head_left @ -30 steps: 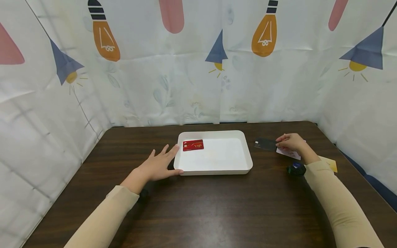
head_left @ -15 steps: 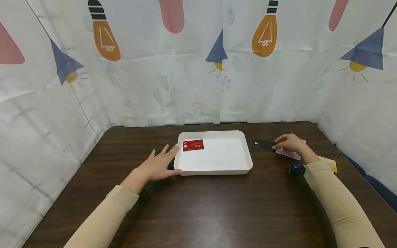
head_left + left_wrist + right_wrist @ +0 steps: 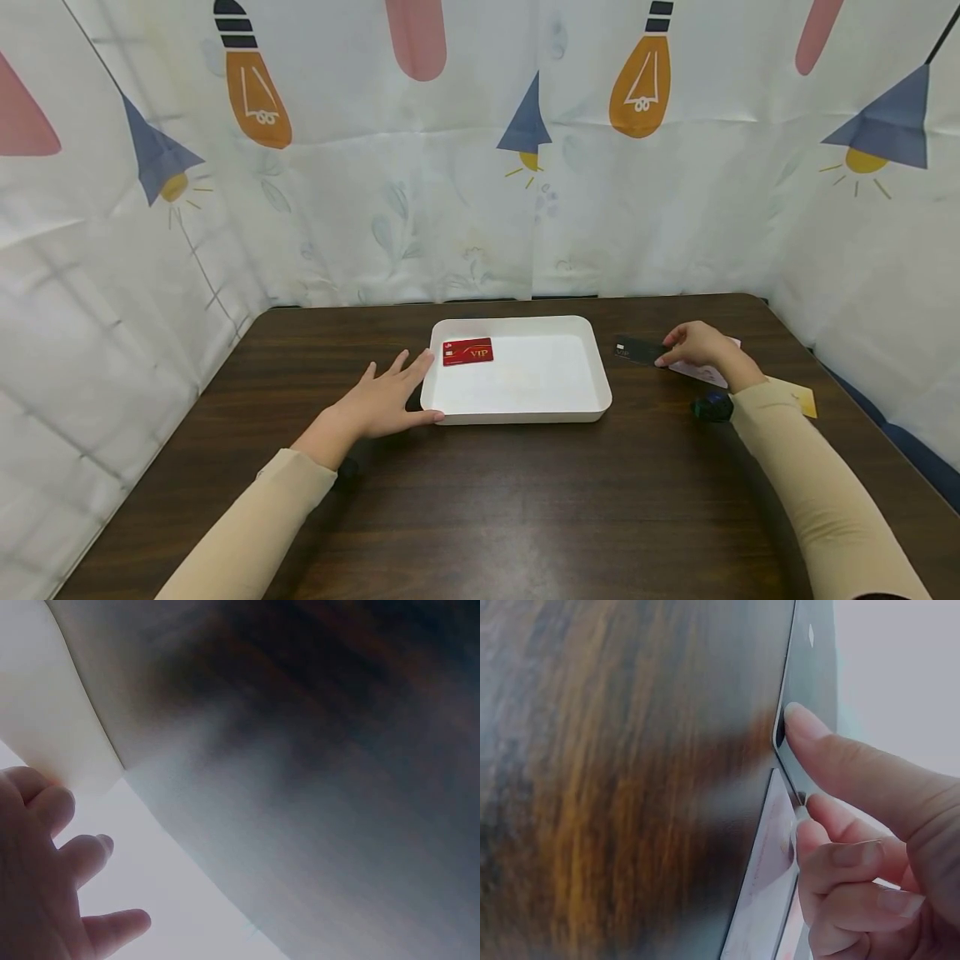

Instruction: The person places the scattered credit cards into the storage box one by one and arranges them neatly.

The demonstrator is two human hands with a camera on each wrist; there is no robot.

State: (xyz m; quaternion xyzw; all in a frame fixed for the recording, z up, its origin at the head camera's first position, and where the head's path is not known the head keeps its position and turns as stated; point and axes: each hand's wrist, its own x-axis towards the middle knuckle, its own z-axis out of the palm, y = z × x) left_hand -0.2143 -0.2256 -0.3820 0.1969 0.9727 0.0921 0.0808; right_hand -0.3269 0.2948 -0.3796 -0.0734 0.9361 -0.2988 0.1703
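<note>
A white tray point(image 3: 517, 417) lies mid-table, with a red VIP card point(image 3: 467, 352) flat inside near its left end. My left hand point(image 3: 386, 400) rests at the tray's left side, fingers spread and thumb at the front corner. To the tray's right, my right hand point(image 3: 697, 346) pinches the right end of a black VIP card point(image 3: 636, 350), which lies low at the tabletop. Thumb and forefinger sit at two corners of that end in the right wrist view. A pale pink card point(image 3: 769, 855) lies beside it, partly under the hand. The left wrist view shows fingers against the tray wall point(image 3: 67, 712).
A yellow card point(image 3: 801, 397) lies farther right, partly hidden by the right sleeve. A dark wrist camera point(image 3: 712, 407) hangs under the right wrist. The brown table point(image 3: 510, 517) ends at a patterned white curtain point(image 3: 465, 208) behind and at both sides.
The right hand has shifted slightly left, from above the pink card onto the black card's right end. The left hand, tray and red card have stayed in place.
</note>
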